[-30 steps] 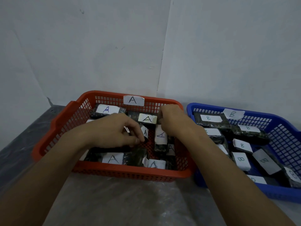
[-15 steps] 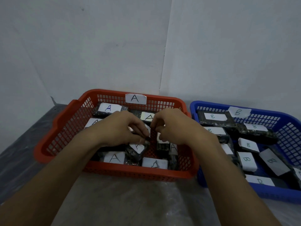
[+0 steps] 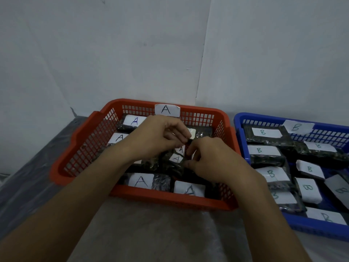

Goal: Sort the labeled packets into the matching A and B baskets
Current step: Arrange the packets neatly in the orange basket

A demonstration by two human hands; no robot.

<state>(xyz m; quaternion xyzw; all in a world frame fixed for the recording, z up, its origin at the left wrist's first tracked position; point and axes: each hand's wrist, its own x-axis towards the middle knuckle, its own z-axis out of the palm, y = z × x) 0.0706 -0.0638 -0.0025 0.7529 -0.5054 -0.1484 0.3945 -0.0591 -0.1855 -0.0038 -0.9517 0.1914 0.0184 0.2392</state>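
Observation:
The red basket (image 3: 75, 148) carries a paper tag "A" (image 3: 167, 110) on its back wall and holds several dark packets with white A labels, such as the one at the front (image 3: 140, 181). The blue basket (image 3: 239, 140) to its right has a "B" tag (image 3: 297, 127) and several B packets (image 3: 264, 132). Both hands hover over the middle of the red basket. My left hand (image 3: 160, 137) and my right hand (image 3: 211, 159) pinch the edges of a dark A packet (image 3: 176, 158) between them. Most of that packet is hidden by fingers.
Both baskets stand side by side against a white wall corner. They rest on a grey table covered in clear plastic sheet (image 3: 151, 233). The table's left edge (image 3: 37, 159) runs diagonally past the red basket.
My hands have drawn together over the centre of the red basket. The left hand rose and moved right, and the right hand shifted down and closed on the middle packet.

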